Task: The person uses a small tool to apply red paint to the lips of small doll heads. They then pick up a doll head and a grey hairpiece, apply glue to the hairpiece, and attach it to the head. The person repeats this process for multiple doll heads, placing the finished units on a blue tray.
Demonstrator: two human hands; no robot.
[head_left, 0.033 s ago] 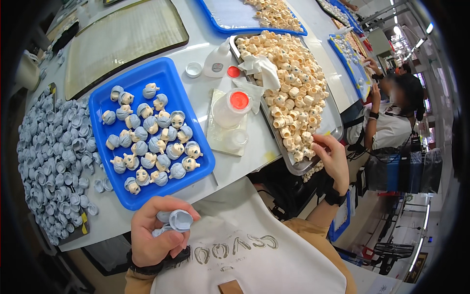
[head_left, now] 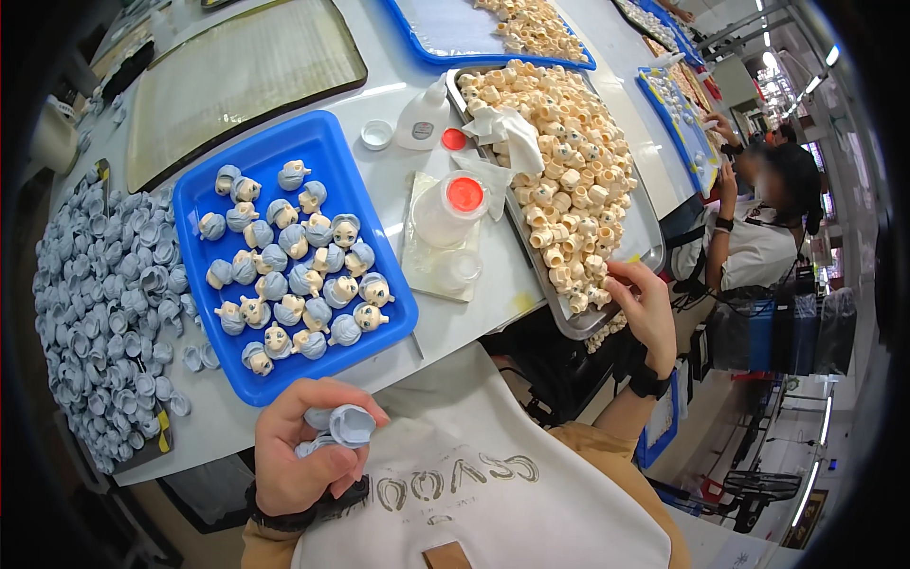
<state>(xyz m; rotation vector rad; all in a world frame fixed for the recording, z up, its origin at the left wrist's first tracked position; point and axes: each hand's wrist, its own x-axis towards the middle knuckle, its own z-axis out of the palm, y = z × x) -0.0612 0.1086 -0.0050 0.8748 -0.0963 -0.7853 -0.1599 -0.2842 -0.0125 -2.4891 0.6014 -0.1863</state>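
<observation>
My left hand (head_left: 301, 453) is closed around a few pale blue doll hair pieces (head_left: 352, 427), one of them with its hollow side turned up. It is just in front of the blue tray (head_left: 406, 327), where several doll heads (head_left: 291, 241) with blue hair lie in loose rows. My right hand (head_left: 648, 308) reaches the near right end of a metal tray (head_left: 580, 328) heaped with cream doll face pieces (head_left: 576, 180). Its thumb and fingertips pinch a doll face piece (head_left: 599, 296) at the pile's edge, partly hidden by the fingers.
A large heap of blue hair pieces (head_left: 114, 313) covers the table's left. Between the trays stand a white bottle (head_left: 420, 119), a tub with red inside (head_left: 447, 213) and a crumpled tissue (head_left: 512, 137). A lined tray (head_left: 242, 90) lies behind. A co-worker (head_left: 763, 237) sits at right.
</observation>
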